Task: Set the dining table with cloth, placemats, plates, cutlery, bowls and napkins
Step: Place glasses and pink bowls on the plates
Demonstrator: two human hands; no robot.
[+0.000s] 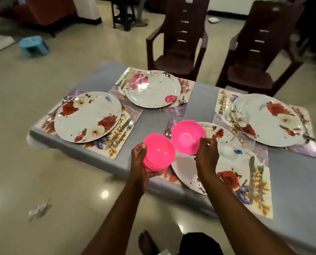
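A grey cloth [149, 124] covers the table, with floral placemats, white flowered plates and cutlery at each place. My left hand [140, 162] grips a stack of pink bowls [160, 151] from below at the table's near edge. My right hand [206, 151] pinches the rim of a single pink bowl [187, 137], tilted on its side above the near plate [225, 162]. Plates also lie at the left [87, 116], far middle [153, 89] and right [267, 118]. A clear glass [243, 142] lies tipped on the near plate.
Two dark brown plastic chairs [179, 34] [264, 45] stand behind the table. A blue stool [33, 46] sits on the floor at the far left. Crumpled plastic [39, 210] lies on the tiled floor near my feet.
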